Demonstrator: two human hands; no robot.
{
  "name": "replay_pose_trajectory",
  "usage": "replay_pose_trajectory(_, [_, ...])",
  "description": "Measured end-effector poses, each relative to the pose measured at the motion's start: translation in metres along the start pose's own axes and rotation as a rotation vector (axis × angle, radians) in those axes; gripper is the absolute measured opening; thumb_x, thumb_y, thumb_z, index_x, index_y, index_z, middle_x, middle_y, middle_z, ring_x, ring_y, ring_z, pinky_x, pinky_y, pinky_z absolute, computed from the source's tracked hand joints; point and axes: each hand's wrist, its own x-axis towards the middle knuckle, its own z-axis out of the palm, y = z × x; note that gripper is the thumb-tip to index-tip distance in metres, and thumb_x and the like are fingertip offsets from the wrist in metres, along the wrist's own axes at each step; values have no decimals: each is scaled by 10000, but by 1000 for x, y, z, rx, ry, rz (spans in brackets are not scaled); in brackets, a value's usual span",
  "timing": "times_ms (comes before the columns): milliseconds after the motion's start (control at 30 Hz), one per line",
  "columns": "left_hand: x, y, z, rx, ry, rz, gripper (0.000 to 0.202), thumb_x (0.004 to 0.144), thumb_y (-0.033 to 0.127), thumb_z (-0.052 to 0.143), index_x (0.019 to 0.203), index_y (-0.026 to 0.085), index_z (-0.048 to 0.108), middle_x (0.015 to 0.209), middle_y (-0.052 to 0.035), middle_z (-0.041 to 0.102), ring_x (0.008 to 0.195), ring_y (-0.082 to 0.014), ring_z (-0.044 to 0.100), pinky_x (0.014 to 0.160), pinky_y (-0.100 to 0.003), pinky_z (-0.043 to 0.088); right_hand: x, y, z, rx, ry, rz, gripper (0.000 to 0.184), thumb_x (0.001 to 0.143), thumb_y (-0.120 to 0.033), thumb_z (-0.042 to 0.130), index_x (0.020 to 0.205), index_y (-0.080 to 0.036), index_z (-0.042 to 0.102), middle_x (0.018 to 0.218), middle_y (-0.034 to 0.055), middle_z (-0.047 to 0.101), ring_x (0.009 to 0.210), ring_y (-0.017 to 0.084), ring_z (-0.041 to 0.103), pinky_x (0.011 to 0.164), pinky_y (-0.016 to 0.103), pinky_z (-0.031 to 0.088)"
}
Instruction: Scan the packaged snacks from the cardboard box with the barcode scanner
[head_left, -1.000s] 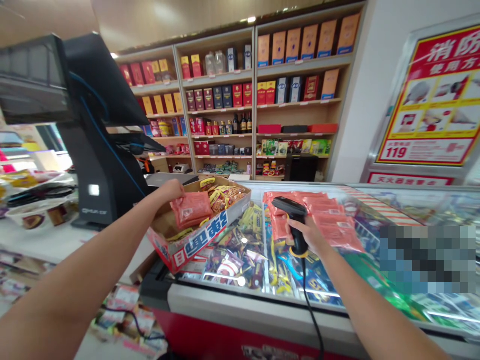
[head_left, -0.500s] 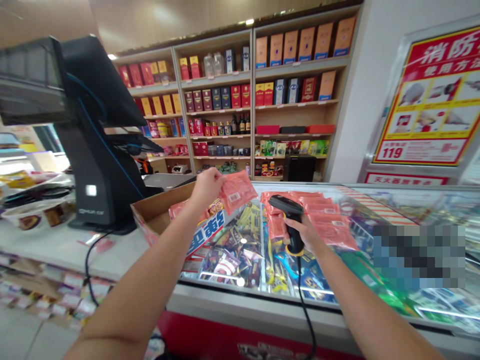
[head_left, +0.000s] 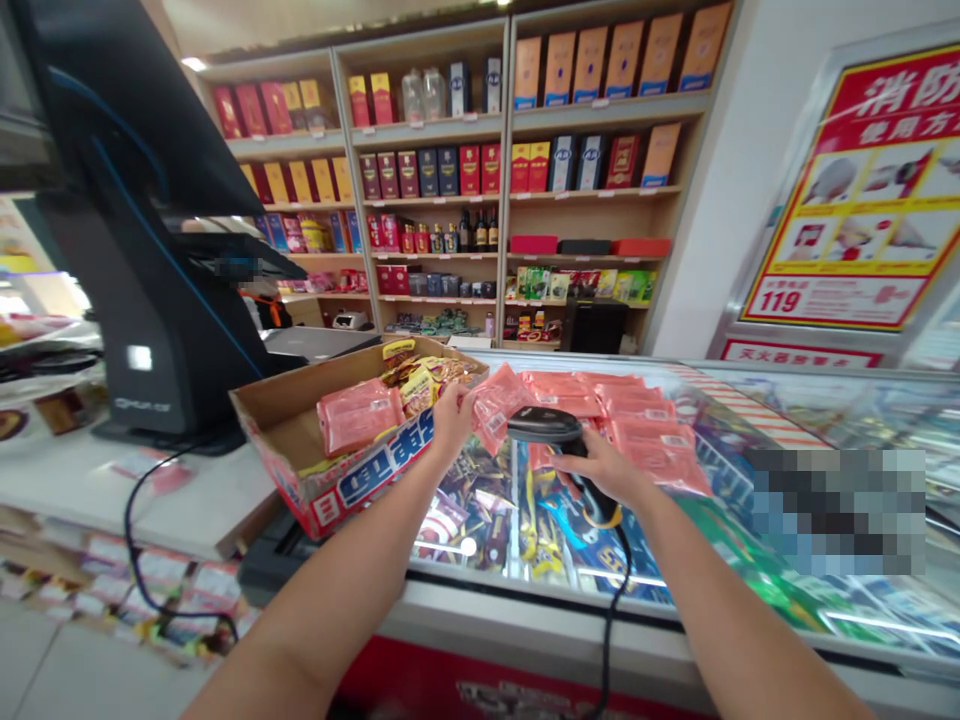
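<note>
My left hand (head_left: 453,420) is shut on a pink plastic-wrapped packet (head_left: 496,405), holding it just above the edge of a cardboard carton (head_left: 334,490). My right hand (head_left: 609,470) grips a black handheld barcode scanner (head_left: 546,427) with a yellow collar, its head close to the packet. Inside the carton lie another pink packet (head_left: 358,416) and yellow snack packets (head_left: 424,382). Several more pink packets (head_left: 637,415) are piled on the glass top of a chest freezer (head_left: 480,570), right behind the scanner.
A black point-of-sale terminal (head_left: 142,250) stands on a white counter (head_left: 187,500) to the left. The scanner's black cable (head_left: 611,620) hangs down the freezer front. Wooden shelves of boxed liquor (head_left: 427,170) and a red-yellow fire-safety poster (head_left: 855,190) fill the background.
My left hand has lifted the pink packet out of the carton and brought it right, next to the scanner head. The scanner now tilts flatter, and the view has swung slightly left.
</note>
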Motion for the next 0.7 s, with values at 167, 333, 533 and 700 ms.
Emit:
replay_pose_trajectory(167, [-1, 4, -1, -22, 3, 2, 164, 834, 218, 512, 677, 204, 468, 610, 37, 484, 604, -128, 475, 632, -245, 371, -3, -2, 2, -53, 0, -19, 230, 732, -370, 677, 664, -198, 540, 467, -22, 565, 370, 133, 514, 451, 269, 410])
replay_pose_trajectory(333, [-3, 2, -1, -11, -6, 8, 162, 842, 222, 512, 687, 202, 472, 620, 38, 492, 613, -125, 485, 641, -243, 377, -4, -4, 3, -76, -12, -9, 202, 728, -347, 663, 645, -198, 553, 434, -17, 563, 370, 144, 510, 477, 283, 413])
replay_pose_trajectory(533, [-2, 4, -2, -1, -10, -10, 159, 837, 227, 504, 683, 205, 471, 617, 38, 497, 610, -127, 487, 650, -245, 383, -4, -7, 4, -79, -32, -23, 189, 724, -312, 639, 590, -207, 557, 393, -28, 542, 347, 128, 475, 475, 277, 388])
replay_pose_trajectory(700, [-2, 2, -2, -5, -4, 8, 162, 824, 243, 506, 670, 208, 475, 615, 34, 485, 617, -132, 480, 648, -246, 382, -2, -7, 5, 21, 41, -34, 196, 701, -332, 663, 601, -204, 555, 402, -26, 544, 344, 126, 476, 420, 261, 381])
